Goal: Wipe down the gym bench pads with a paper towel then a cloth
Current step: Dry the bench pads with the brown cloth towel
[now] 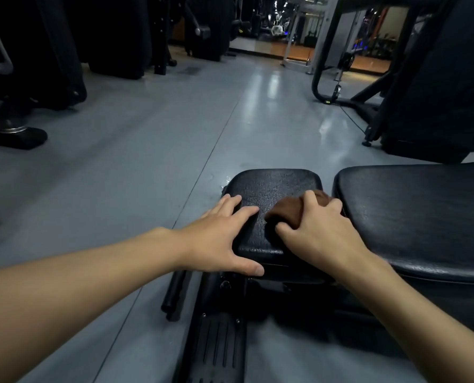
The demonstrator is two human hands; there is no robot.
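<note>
This is a gym. A small black seat pad (274, 186) has a long black pad (412, 217) just to its right, like a workout bench. Far behind the seat pad, big dark machines (114, 37) stand on the left and a metal machine frame (320, 76) on the right. A shiny grey floor (147, 134) runs back to a mirror (271, 42).

Two black pads over a grey floor (147, 161) — bench setup.
Small seat pad (274, 186) carries a brown cloth (282, 214) gripped by the right hand (315, 230); left hand (219, 236) rests flat on its left edge — long pad (412, 217) just beside.
</note>
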